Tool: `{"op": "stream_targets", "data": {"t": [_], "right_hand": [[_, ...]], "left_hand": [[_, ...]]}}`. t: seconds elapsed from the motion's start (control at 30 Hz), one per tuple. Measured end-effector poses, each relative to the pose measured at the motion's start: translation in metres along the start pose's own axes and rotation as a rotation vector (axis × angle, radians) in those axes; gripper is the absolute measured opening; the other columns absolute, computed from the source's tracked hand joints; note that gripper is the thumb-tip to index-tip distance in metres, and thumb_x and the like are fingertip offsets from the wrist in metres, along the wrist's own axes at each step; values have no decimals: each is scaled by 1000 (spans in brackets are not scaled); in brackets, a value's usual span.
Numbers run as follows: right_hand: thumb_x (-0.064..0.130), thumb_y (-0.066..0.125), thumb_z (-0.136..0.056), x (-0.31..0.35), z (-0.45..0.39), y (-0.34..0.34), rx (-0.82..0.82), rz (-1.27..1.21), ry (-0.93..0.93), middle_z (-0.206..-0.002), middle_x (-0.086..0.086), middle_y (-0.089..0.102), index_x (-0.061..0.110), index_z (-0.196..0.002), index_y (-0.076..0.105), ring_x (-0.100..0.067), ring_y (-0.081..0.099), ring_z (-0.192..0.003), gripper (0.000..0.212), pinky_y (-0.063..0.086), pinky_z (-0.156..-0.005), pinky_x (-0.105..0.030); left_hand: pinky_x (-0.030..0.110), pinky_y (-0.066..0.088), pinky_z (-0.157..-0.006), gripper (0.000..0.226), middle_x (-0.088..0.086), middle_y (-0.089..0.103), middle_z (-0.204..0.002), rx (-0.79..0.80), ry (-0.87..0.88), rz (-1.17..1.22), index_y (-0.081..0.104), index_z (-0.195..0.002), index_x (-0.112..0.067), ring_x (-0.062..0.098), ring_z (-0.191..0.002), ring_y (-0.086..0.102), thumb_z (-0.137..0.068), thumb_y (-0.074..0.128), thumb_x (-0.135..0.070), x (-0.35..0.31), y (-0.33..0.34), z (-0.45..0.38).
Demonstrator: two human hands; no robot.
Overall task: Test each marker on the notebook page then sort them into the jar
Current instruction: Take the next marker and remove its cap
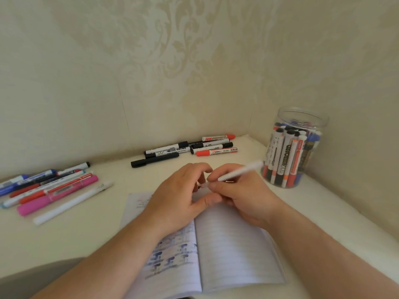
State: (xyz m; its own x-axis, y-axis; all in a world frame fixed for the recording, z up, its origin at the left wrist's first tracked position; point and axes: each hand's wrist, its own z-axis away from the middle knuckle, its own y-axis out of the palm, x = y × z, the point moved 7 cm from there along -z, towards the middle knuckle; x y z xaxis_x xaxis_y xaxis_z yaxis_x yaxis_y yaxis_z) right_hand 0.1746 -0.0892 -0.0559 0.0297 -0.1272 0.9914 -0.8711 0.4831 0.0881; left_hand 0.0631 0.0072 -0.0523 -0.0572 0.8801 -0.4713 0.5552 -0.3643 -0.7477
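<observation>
Wallpaper with a pale damask pattern backs a cream surface (97, 238) tucked into a corner, and everything on it seems laid out for a sorting routine. Nearest the person lies the open notebook (235, 251), its left page carrying rows of blue test marks while the right page looks unmarked, presumably kept flat between the arms so each pen can be tried at once. At far right stands the clear jar (294, 147), already packed with upright markers, likely the ones done with. A loose group of markers (51, 186) waits at the left, pink, red, blue and white among them, and a second group of black and red markers (185, 148) lies by the far wall; both look like the untested supply.

Over the notebook's far edge the two hands meet. The right hand (244, 197) grips the barrel of a white pen (239, 171), its tail pointing toward the jar. The left hand (183, 195) curls its fingertips at the pen's tip end, where a bit of red shows; I judge it is working the cap, though whether pulling it off or pushing it on I cannot tell.
</observation>
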Motion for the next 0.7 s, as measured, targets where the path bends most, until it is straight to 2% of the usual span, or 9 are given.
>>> {"op": "stream_targets", "data": {"t": [0.03,0.1,0.17,0.27,0.33,0.4,0.47,0.57,0.7], "right_hand": [[-7,69,-92,0,1,2,13,21,3,-78,-12,70,5,-86,76,-13,60,-62,16,44,-51,-20],[12,65,-92,2,2,5,63,7,13,-82,-16,69,8,-89,80,-18,57,-64,15,37,-50,-27],[25,58,-92,5,2,3,64,3,8,-80,-17,64,13,-96,80,-21,51,-61,25,30,-50,-30],[19,51,-106,8,2,-5,18,96,-11,-69,-14,47,24,-110,67,-18,40,-55,17,27,-47,-28],[18,52,-107,8,3,-2,25,118,-28,-62,-10,45,17,-108,58,-15,37,-52,6,27,-46,-24],[16,55,-107,7,3,0,18,117,-49,-59,-9,46,12,-105,53,-14,37,-52,5,28,-46,-24],[12,56,-106,6,2,2,14,95,-60,-58,-10,47,12,-100,50,-14,38,-51,8,29,-46,-24],[9,57,-106,4,1,3,51,89,-48,-58,-12,51,15,-93,51,-16,42,-50,16,32,-45,-23],[8,56,-105,0,3,0,95,99,-6,-59,-13,54,12,-92,48,-18,41,-51,16,31,-46,-26]], "left_hand": [[20,46,-75,47,-22,52,-104,5,25,-25,46,-120,-41,1,-93,55,-88,53,-75,-2,1,0],[17,41,-71,44,-22,54,-97,8,8,-45,48,-108,-36,-1,-90,54,-90,47,-77,0,2,0],[23,37,-66,41,-21,55,-89,-5,-8,-61,52,-100,-30,2,-83,51,-93,45,-70,3,2,0],[25,36,-68,34,-20,53,-89,-31,36,-82,58,-103,-27,1,-83,46,-99,41,-57,-3,3,0],[28,43,-72,31,-14,57,-95,-38,62,-77,56,-112,-29,6,-88,51,-103,34,-49,-7,3,1],[36,48,-70,24,-9,54,-92,-33,91,-126,50,-112,-32,14,-85,51,-105,31,-46,-10,3,1],[38,47,-65,22,-13,51,-86,-10,88,-176,44,-103,-36,13,-79,49,-104,28,-50,-10,4,0],[31,37,-60,31,-18,50,-75,27,43,-208,42,-97,-37,6,-69,45,-101,22,-61,-6,3,-1],[30,36,-60,42,-17,57,-66,85,-32,-162,47,-114,-46,4,-63,49,-97,20,-74,1,4,-2]]}}
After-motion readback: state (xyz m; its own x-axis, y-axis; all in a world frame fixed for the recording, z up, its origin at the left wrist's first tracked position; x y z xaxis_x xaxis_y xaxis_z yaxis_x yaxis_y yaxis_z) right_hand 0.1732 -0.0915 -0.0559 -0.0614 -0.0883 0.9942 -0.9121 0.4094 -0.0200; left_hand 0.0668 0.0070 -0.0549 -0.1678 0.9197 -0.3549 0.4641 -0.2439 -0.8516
